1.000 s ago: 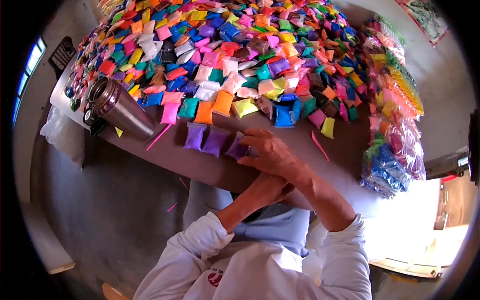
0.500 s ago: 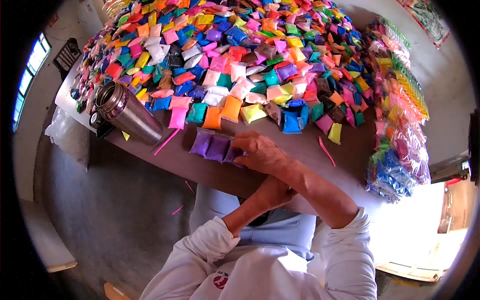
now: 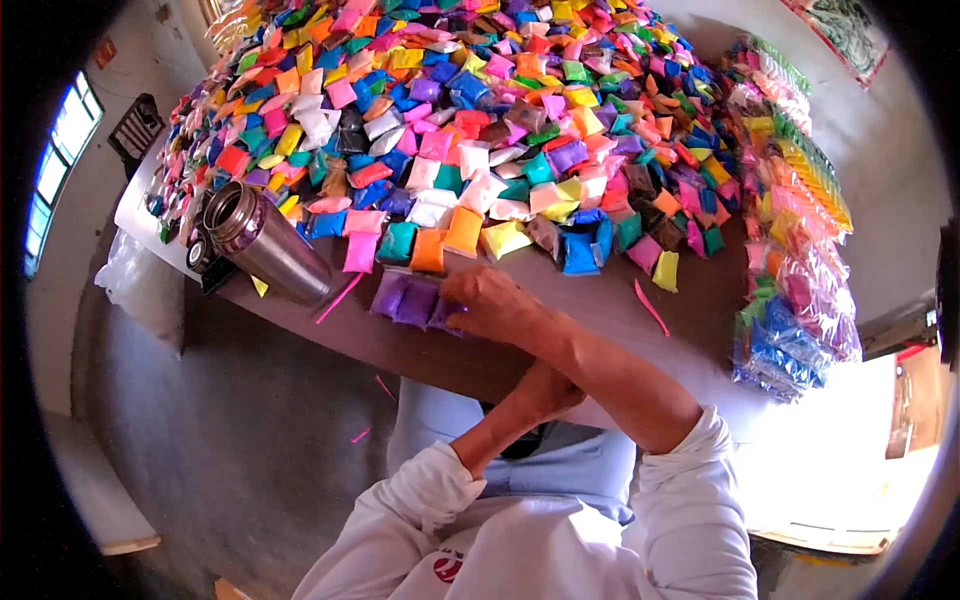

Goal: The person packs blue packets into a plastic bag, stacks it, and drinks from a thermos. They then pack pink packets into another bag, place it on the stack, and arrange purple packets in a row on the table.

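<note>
A row of joined purple packets [image 3: 408, 298] lies near the table's front edge. My right hand [image 3: 492, 306] is closed on the right end of this row, its fingertips bent down over the last packet. Beneath my right forearm, my left hand [image 3: 550, 388] is at the table edge, crossed under the other arm; its fingers are hidden. Just beyond the purple row lie an orange packet [image 3: 429, 250], a green packet [image 3: 396, 242] and a pink packet [image 3: 360, 252].
A large heap of colourful packets [image 3: 470, 130] covers the back of the table. An open steel flask [image 3: 275, 250] stands at the left, its lid [image 3: 200, 254] beside it. Stacked packet strips in clear wrap [image 3: 795, 240] line the right side. Pink strips [image 3: 652, 308] lie on the table.
My right hand and the purple packets have shifted slightly left in view. The whole scene has also moved a little with the camera.
</note>
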The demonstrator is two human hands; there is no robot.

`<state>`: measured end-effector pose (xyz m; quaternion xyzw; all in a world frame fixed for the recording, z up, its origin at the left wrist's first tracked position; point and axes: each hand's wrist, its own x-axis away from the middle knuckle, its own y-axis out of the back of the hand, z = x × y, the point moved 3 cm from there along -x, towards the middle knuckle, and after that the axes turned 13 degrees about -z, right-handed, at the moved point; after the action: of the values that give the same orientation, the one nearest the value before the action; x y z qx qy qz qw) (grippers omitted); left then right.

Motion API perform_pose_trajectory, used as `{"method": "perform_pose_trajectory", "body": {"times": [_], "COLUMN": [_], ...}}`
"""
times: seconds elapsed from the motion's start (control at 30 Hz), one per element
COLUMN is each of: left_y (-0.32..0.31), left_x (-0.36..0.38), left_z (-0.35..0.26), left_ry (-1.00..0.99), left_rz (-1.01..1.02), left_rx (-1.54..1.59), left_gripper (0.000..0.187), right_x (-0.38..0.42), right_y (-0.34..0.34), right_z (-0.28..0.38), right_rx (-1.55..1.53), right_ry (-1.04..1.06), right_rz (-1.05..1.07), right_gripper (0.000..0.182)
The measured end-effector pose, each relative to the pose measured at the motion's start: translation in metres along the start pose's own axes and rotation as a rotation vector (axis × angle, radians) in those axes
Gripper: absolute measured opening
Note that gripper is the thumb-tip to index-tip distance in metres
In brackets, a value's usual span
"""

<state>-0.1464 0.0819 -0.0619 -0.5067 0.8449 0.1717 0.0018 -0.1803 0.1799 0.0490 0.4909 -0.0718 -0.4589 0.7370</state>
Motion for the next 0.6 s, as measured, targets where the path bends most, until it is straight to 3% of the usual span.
{"method": "perform_pose_trajectory", "body": {"times": [0.13,0.2,0.3,0.43,0.53,0.6], "left_y": [0.009,-0.012,-0.021,-0.013,0.001,0.009], "left_x": [-0.005,0.000,0.000,-0.004,-0.010,-0.013], "left_z": [-0.024,0.034,0.046,0.012,-0.017,-0.033], "left_ry": [0.020,0.039,0.020,-0.126,-0.068,-0.010], "left_rz": [-0.049,0.000,0.070,0.150,0.143,0.137], "left_rx": [0.172,0.108,0.075,0.191,0.082,-0.020], "left_gripper": [0.033,0.032,0.030,0.019,0.016,0.013], "right_x": [-0.010,-0.012,-0.018,-0.024,-0.028,-0.030], "right_y": [-0.009,-0.013,-0.021,-0.015,-0.031,-0.035], "right_z": [0.000,-0.001,-0.001,0.032,0.046,0.054], "right_rx": [-0.028,-0.037,0.084,0.209,0.314,0.237], "right_ry": [-0.032,-0.014,0.019,0.032,0.187,0.167], "right_rz": [0.034,-0.004,-0.001,-0.036,-0.150,-0.032], "right_gripper": [0.024,0.022,0.023,0.028,0.036,0.039]}}
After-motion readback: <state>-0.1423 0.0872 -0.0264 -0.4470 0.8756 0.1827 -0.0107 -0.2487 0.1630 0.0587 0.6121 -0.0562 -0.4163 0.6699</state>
